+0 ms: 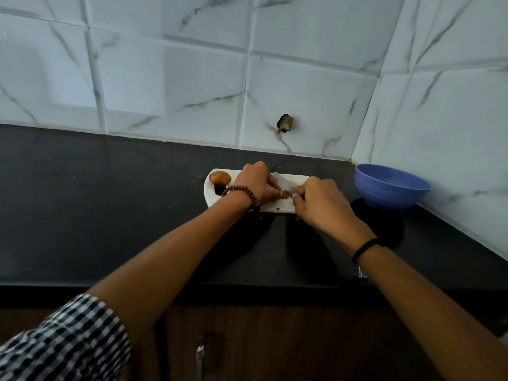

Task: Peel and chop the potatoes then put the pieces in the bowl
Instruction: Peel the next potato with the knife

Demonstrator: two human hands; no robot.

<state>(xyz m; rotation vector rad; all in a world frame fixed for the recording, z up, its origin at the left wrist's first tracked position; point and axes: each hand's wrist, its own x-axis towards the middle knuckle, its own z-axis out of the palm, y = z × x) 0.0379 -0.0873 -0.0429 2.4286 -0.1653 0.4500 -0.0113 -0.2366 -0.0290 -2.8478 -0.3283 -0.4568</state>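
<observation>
Blue bowl looks empty so far, so early days. Left hand pinches a small potato on the board, right hand grips the knife against it. Second potato sits unpeeled at the board's left end.

Glossy marble-look wall tiles; polished black countertop; wood-grain cabinet.

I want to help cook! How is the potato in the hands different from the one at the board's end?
The end potato lies alone, untouched; the held potato is gripped by the left hand, with the knife in the right hand at it. The end potato shows whole; the held potato is mostly hidden by the hands. Both look brownish, at the white board.
</observation>
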